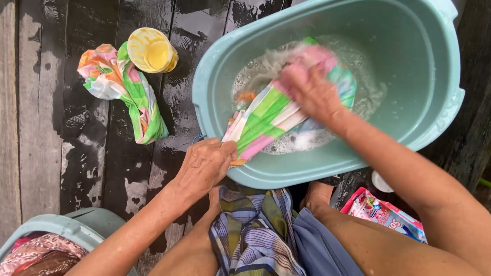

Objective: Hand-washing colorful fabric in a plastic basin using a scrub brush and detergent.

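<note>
1. Head view: left hand [204, 166] clenched on the striped cloth [268, 115] at the basin [215, 76] near rim, anchoring it taut.
2. Right hand [309, 92] presses its far end into suds, fingers curled.
3. Left of the basin: wrung cloth [123, 87], yellow cup [151, 49].

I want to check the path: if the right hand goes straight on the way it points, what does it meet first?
The right hand already presses the striped cloth; beyond it likely comes soapy water, then the basin's far wall.

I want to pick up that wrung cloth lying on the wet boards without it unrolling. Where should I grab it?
Grip the twisted cloth at its narrow lower tail, coming from above with fingers across the twist. That end is rolled tight into a rope; the upper end beside the yellow cup bunches loose and wide.
</note>
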